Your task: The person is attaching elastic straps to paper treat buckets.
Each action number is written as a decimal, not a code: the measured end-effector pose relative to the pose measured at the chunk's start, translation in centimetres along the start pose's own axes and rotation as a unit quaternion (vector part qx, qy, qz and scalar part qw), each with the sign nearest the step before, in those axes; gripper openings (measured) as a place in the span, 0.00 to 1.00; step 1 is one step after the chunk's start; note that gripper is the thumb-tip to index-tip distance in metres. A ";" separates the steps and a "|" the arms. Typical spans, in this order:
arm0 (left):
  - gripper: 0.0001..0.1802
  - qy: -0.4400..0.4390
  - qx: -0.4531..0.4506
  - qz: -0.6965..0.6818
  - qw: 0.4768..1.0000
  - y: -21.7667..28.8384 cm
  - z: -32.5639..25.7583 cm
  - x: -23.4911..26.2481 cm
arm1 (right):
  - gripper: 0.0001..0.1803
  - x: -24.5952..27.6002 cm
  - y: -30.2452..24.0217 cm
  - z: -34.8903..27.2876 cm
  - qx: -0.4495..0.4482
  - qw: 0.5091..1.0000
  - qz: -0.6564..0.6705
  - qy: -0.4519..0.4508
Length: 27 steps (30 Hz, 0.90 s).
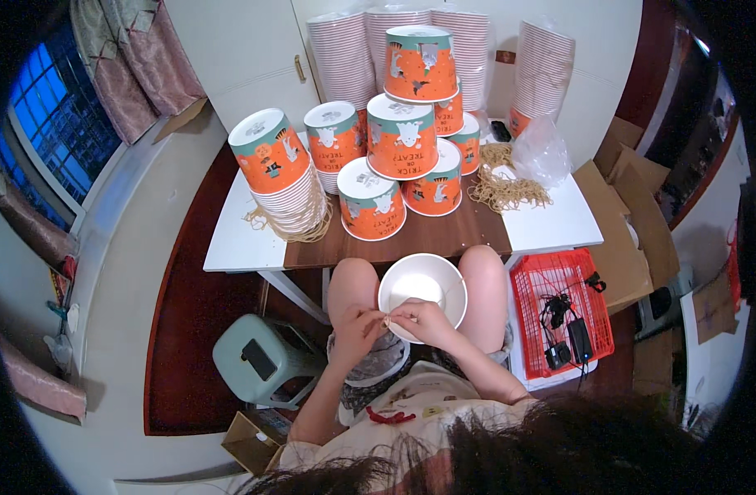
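Note:
A white paper bucket (424,289) rests between my knees with its open top facing up. At its near left rim, my left hand (361,330) and my right hand (423,320) meet, fingertips pinched together. Between them is a small end of thin tan cord; its finer detail is too small to make out. My right hand lies over part of the bucket's near rim. A thin strand also shows near the bucket's right rim.
Orange and teal printed buckets (372,198) stand upside down in a pyramid on the table (312,255). Tan cords (510,191) lie right, others drape a left stack (291,206). A green stool (246,330) holds a phone; a red basket (522,289) holds black adapters.

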State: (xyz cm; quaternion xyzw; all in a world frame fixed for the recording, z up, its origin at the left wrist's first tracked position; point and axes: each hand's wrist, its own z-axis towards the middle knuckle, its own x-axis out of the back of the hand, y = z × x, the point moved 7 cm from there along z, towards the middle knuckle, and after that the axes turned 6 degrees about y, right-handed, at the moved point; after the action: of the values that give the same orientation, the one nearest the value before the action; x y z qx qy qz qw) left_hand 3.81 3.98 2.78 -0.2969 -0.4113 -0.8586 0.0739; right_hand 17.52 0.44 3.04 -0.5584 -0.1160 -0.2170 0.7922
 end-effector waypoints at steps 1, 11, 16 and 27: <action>0.10 -0.001 -0.007 -0.007 1.000 0.1 0.1 -0.1 | 0.05 0.1 -0.3 0.0 0.011 1.000 -0.002 0.003; 0.06 -0.063 0.154 -0.225 0.960 -2.5 -0.5 -1.7 | 0.06 0.1 -0.4 -0.1 -0.016 1.000 0.006 -0.006; 0.06 -0.070 0.201 -0.259 0.942 -0.8 0.3 -1.1 | 0.06 -0.1 0.0 -0.1 -0.017 1.000 -0.004 0.010; 0.09 -0.093 0.179 -0.035 0.979 -0.3 0.6 -0.1 | 0.05 -0.1 -0.6 -0.2 0.011 0.999 -0.021 0.035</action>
State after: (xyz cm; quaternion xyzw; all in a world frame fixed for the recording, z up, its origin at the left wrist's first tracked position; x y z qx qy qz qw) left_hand 4.06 4.64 2.81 -0.3431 -0.5733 -0.7419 0.0571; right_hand 17.14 0.14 3.40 -0.5391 -0.1024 -0.2518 0.7971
